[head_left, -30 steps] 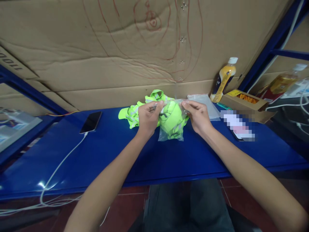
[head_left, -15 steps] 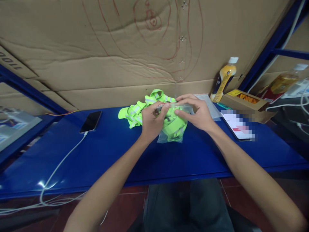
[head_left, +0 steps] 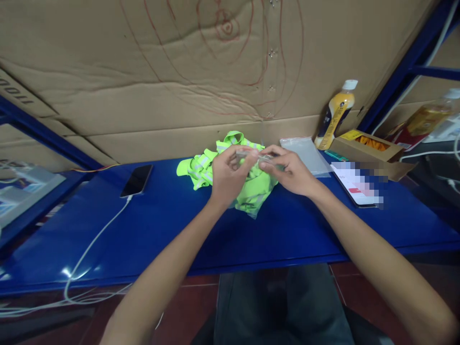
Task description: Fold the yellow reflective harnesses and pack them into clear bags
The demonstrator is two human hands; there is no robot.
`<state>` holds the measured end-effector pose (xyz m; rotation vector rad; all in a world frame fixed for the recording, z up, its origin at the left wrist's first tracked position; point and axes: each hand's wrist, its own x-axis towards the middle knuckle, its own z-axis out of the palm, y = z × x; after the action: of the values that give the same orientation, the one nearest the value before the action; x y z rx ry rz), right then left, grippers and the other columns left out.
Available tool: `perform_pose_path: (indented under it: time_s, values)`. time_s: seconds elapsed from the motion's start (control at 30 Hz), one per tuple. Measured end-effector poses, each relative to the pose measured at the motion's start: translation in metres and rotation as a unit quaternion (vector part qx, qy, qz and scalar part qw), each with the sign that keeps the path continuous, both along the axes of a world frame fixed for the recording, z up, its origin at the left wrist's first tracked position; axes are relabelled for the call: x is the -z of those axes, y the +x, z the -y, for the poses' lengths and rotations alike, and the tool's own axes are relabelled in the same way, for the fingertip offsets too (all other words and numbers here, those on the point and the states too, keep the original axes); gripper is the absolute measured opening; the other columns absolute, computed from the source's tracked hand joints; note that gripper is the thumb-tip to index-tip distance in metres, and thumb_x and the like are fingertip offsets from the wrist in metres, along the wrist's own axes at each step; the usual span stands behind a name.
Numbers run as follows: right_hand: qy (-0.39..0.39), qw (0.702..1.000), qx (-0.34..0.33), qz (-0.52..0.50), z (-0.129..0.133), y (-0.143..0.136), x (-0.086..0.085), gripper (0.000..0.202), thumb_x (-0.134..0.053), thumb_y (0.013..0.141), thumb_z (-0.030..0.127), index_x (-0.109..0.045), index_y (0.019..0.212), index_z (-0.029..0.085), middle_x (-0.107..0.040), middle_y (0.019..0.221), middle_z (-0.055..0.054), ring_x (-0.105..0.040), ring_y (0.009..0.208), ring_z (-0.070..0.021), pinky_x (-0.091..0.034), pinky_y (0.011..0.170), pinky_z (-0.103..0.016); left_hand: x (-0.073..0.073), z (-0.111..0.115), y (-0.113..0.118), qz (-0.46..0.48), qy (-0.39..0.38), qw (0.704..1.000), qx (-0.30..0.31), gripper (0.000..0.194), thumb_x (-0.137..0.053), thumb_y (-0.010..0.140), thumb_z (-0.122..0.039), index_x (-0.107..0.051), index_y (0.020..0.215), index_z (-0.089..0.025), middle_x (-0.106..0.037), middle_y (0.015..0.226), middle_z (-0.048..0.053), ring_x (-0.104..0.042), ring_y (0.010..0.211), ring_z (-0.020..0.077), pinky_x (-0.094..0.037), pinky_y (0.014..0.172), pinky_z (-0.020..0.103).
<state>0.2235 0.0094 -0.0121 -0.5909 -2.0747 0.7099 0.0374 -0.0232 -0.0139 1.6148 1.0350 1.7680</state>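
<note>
A clear plastic bag [head_left: 254,195] with a neon-yellow reflective strap bundle inside hangs between my hands. My left hand [head_left: 233,173] pinches the bag's top edge from the left. On the right side of that same edge, my right hand [head_left: 289,171] is closed with thumb and fingers together. More neon-yellow straps with silvery stripes [head_left: 199,168] lie in a loose heap behind and left of the bag. My fingers hide part of the bag's opening, so I cannot make out whether it is sealed.
Flat clear bags [head_left: 307,155] lie behind my right hand. A drink bottle [head_left: 336,115], an open cardboard box [head_left: 377,158] and a lit phone [head_left: 355,186] stand or lie to the right. A dark phone [head_left: 136,181] on a white cable rests left on the blue table [head_left: 168,230].
My right hand has moved slightly inward and down, its fingers closer to my left hand. The bag's top is bunched, and its lower end now hangs tilted to a point.
</note>
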Motion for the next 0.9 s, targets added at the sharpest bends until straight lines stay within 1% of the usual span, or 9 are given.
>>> perform_pose_path:
  time_s: [0.1, 0.13, 0.2, 0.33, 0.43, 0.57, 0.7, 0.77, 0.9]
  values:
    - [0.041, 0.996, 0.066, -0.033, -0.003, 0.003, 0.009, 0.057, -0.061, 0.101, 0.071, -0.078, 0.076, 0.024, -0.072, 0.114, -0.009, -0.068, 0.103, -0.0240, -0.051, 0.093, -0.041, 0.002, -0.009, -0.005, -0.002, -0.095, 0.988, 0.126, 0.041, -0.095, 0.076, -0.051, -0.080, 0.098, -0.020, -0.079, 0.095, 0.005, -0.072, 0.089, 0.0193, -0.056, 0.083, 0.030]
    - [0.056, 0.994, 0.082, -0.040, -0.004, 0.004, 0.011, 0.057, -0.062, 0.101, 0.072, -0.078, 0.075, 0.024, -0.073, 0.115, -0.009, -0.068, 0.103, -0.0242, -0.051, 0.094, -0.042, 0.003, -0.011, -0.006, -0.011, -0.118, 0.981, 0.153, 0.042, -0.097, 0.073, -0.048, -0.080, 0.101, -0.020, -0.080, 0.100, 0.006, -0.073, 0.094, 0.0203, -0.057, 0.086, 0.030]
    - [0.081, 0.988, 0.114, -0.059, -0.006, 0.005, 0.013, 0.052, -0.067, 0.098, 0.071, -0.080, 0.078, 0.025, -0.073, 0.116, -0.010, -0.067, 0.103, -0.0248, -0.051, 0.097, -0.044, 0.006, -0.013, -0.007, -0.014, -0.134, 0.975, 0.177, 0.040, -0.097, 0.073, -0.043, -0.081, 0.100, -0.020, -0.081, 0.103, 0.007, -0.073, 0.097, 0.0206, -0.056, 0.089, 0.031]
    - [0.075, 0.980, 0.156, -0.100, -0.006, 0.003, 0.012, 0.045, -0.080, 0.087, 0.072, -0.084, 0.092, 0.028, -0.073, 0.119, -0.010, -0.067, 0.110, -0.0273, -0.052, 0.099, -0.045, 0.010, -0.013, -0.006, 0.024, -0.115, 0.979, 0.166, 0.032, -0.098, 0.071, -0.038, -0.081, 0.093, -0.020, -0.081, 0.098, 0.004, -0.072, 0.092, 0.0191, -0.057, 0.087, 0.031]
    - [0.032, 0.987, 0.122, -0.101, -0.006, 0.002, 0.011, 0.048, -0.076, 0.089, 0.075, -0.083, 0.085, 0.027, -0.075, 0.112, -0.009, -0.068, 0.105, -0.0259, -0.053, 0.100, -0.044, 0.013, -0.012, -0.004, 0.021, -0.097, 0.984, 0.148, 0.027, -0.095, 0.073, -0.037, -0.081, 0.088, -0.021, -0.080, 0.095, 0.004, -0.071, 0.088, 0.0185, -0.057, 0.084, 0.032]
    - [-0.027, 0.995, 0.071, -0.064, -0.008, 0.002, 0.009, 0.057, -0.073, 0.088, 0.080, -0.080, 0.073, 0.026, -0.075, 0.105, -0.008, -0.068, 0.100, -0.0251, -0.053, 0.095, -0.042, 0.018, -0.014, -0.002, -0.009, -0.049, 0.990, 0.131, 0.016, -0.089, 0.080, -0.034, -0.080, 0.085, -0.022, -0.081, 0.096, 0.004, -0.073, 0.090, 0.0194, -0.056, 0.088, 0.034]
    - [-0.057, 0.996, 0.037, -0.051, -0.010, 0.001, 0.013, 0.057, -0.070, 0.089, 0.081, -0.081, 0.074, 0.027, -0.075, 0.090, -0.006, -0.068, 0.093, -0.0250, -0.053, 0.091, -0.041, 0.020, -0.015, -0.001, -0.048, -0.019, 0.994, 0.096, 0.011, -0.085, 0.084, -0.032, -0.080, 0.085, -0.022, -0.081, 0.092, 0.003, -0.072, 0.086, 0.0198, -0.056, 0.087, 0.034]
    - [-0.047, 0.994, 0.068, -0.065, -0.009, -0.001, 0.016, 0.057, -0.070, 0.090, 0.080, -0.082, 0.075, 0.027, -0.075, 0.092, -0.006, -0.068, 0.093, -0.0248, -0.054, 0.089, -0.040, 0.020, -0.015, -0.002, -0.048, -0.025, 0.995, 0.088, 0.015, -0.083, 0.086, -0.036, -0.078, 0.083, -0.022, -0.080, 0.091, 0.004, -0.072, 0.086, 0.0202, -0.056, 0.084, 0.034]
    - [0.035, 0.981, 0.161, -0.103, -0.003, -0.009, 0.020, 0.049, -0.076, 0.089, 0.075, -0.083, 0.078, 0.028, -0.076, 0.104, -0.007, -0.068, 0.098, -0.0251, -0.054, 0.093, -0.042, 0.018, -0.018, -0.004, -0.013, -0.034, 0.994, 0.104, 0.026, -0.085, 0.085, -0.042, -0.072, 0.073, -0.022, -0.079, 0.091, 0.005, -0.071, 0.087, 0.0203, -0.057, 0.083, 0.034]
